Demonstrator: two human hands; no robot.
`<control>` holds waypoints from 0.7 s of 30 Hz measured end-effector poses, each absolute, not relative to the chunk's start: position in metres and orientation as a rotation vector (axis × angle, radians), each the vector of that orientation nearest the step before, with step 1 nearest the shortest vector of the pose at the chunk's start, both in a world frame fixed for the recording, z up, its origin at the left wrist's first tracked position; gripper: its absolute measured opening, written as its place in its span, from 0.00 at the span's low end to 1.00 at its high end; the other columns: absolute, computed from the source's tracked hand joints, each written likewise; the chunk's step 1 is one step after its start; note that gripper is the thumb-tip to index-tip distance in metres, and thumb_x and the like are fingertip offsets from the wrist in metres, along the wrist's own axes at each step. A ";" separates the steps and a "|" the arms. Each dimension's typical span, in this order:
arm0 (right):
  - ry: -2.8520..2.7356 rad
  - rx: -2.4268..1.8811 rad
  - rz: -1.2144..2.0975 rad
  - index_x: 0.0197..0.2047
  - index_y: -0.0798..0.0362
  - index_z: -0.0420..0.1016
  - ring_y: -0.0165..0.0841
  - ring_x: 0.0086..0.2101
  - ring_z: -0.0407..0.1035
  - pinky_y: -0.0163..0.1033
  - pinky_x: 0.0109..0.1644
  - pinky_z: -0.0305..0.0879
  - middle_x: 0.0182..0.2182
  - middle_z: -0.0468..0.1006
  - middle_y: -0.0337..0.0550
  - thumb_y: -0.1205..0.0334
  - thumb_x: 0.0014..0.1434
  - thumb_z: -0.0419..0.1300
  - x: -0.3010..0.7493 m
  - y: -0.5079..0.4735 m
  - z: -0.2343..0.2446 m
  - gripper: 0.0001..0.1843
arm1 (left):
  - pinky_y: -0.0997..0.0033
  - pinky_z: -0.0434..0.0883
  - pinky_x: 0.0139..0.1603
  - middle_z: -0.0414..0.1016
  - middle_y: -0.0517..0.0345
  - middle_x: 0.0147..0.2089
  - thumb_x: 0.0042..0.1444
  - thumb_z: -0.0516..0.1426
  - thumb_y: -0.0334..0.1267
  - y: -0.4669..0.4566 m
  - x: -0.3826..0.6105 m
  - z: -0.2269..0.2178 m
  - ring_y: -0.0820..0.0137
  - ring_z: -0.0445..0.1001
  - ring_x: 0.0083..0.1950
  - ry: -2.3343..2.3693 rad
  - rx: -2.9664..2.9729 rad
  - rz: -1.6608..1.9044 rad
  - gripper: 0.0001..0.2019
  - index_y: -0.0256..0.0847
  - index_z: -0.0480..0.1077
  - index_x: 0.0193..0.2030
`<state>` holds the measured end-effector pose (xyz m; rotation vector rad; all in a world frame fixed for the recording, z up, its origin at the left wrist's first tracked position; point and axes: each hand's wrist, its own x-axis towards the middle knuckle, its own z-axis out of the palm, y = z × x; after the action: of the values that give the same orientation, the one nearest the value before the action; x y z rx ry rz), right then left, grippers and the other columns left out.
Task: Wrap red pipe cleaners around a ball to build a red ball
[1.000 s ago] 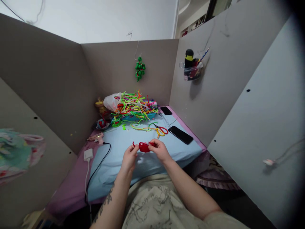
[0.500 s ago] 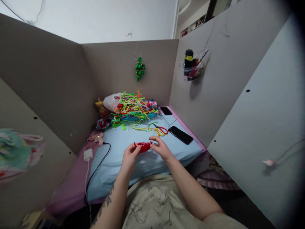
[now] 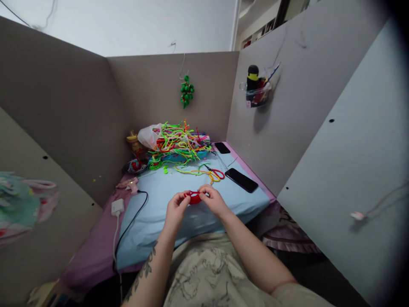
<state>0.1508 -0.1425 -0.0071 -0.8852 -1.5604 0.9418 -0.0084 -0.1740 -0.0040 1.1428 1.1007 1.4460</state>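
Observation:
Between my two hands is a small red piece (image 3: 194,198) that looks like bent fuzzy craft stems, held over the near part of the blue cloth (image 3: 153,221). My left hand (image 3: 177,205) pinches its left end between thumb and fingers. On the other side my right hand (image 3: 211,198) is closed on its right end, thumb and fingertips together. A narrow gap shows in the upper part of the red piece. Scissors with red and yellow handles (image 3: 217,174) lie just beyond my right hand.
A heap of colourful fuzzy stems (image 3: 179,143) fills a blue tray at the back. Phones (image 3: 242,180) lie to the right. A pink glue gun (image 3: 131,184), a white adapter (image 3: 117,207) and cables sit left. Grey panels (image 3: 172,72) surround the table; a green ornament (image 3: 187,91) hangs behind.
My right hand has moved slightly left and closed on the red piece's right end. The red piece now appears narrower and more curved, with its strands drawn together.

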 end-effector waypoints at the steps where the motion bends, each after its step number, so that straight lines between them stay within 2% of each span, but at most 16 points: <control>1: -1.569 -0.891 0.925 0.25 0.53 0.67 0.33 0.36 0.65 0.38 0.43 0.61 0.32 0.70 0.41 0.65 0.53 0.56 0.151 -0.143 -0.007 0.06 | 0.62 0.67 0.50 0.76 0.46 0.47 0.48 0.60 0.41 -0.174 -0.008 -0.004 0.63 0.73 0.46 1.127 1.152 1.449 0.10 0.37 0.67 0.29; 4: -1.623 -0.900 0.909 0.25 0.53 0.67 0.32 0.35 0.65 0.37 0.42 0.61 0.31 0.69 0.40 0.65 0.53 0.56 0.151 -0.144 -0.005 0.05 | 0.61 0.67 0.50 0.74 0.46 0.51 0.48 0.59 0.40 -0.173 -0.012 -0.003 0.62 0.72 0.50 1.261 1.202 1.498 0.08 0.39 0.67 0.32; 8: -1.718 -0.872 0.887 0.25 0.53 0.68 0.31 0.34 0.64 0.37 0.41 0.60 0.31 0.69 0.40 0.68 0.52 0.56 0.151 -0.147 0.000 0.05 | 0.56 0.63 0.55 0.71 0.47 0.54 0.52 0.56 0.42 -0.172 -0.020 0.002 0.60 0.67 0.57 1.449 1.462 1.459 0.12 0.41 0.70 0.42; 11: -1.757 -0.834 0.895 0.25 0.53 0.68 0.31 0.34 0.64 0.36 0.41 0.60 0.31 0.68 0.40 0.69 0.53 0.56 0.150 -0.148 0.003 0.05 | 0.56 0.61 0.57 0.75 0.49 0.49 0.53 0.55 0.42 -0.173 -0.023 0.007 0.60 0.70 0.54 1.412 1.744 1.330 0.09 0.42 0.74 0.36; 14: -1.761 -0.817 0.898 0.26 0.53 0.68 0.31 0.34 0.64 0.36 0.41 0.61 0.30 0.68 0.39 0.69 0.53 0.56 0.151 -0.149 0.004 0.06 | 0.60 0.64 0.53 0.76 0.51 0.42 0.55 0.53 0.41 -0.174 -0.022 0.009 0.62 0.72 0.48 1.373 1.881 1.267 0.08 0.41 0.71 0.30; 18: -1.843 -0.818 0.875 0.26 0.53 0.69 0.31 0.34 0.65 0.36 0.41 0.62 0.32 0.68 0.40 0.72 0.52 0.56 0.154 -0.152 0.009 0.06 | 0.64 0.66 0.46 0.73 0.54 0.34 0.57 0.50 0.39 -0.175 -0.022 0.014 0.65 0.71 0.41 1.355 2.056 1.194 0.09 0.41 0.67 0.29; 21: -1.978 -0.805 0.788 0.25 0.53 0.69 0.31 0.35 0.66 0.37 0.43 0.61 0.32 0.69 0.40 0.74 0.51 0.57 0.155 -0.153 0.017 0.08 | 0.64 0.65 0.46 0.72 0.54 0.34 0.56 0.51 0.36 -0.176 -0.025 0.020 0.65 0.69 0.41 1.450 2.190 1.118 0.08 0.41 0.67 0.28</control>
<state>0.1552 -0.1533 0.0166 -0.8049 -1.9779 0.7876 -0.0251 -0.1763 0.0203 2.1903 1.4504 1.1182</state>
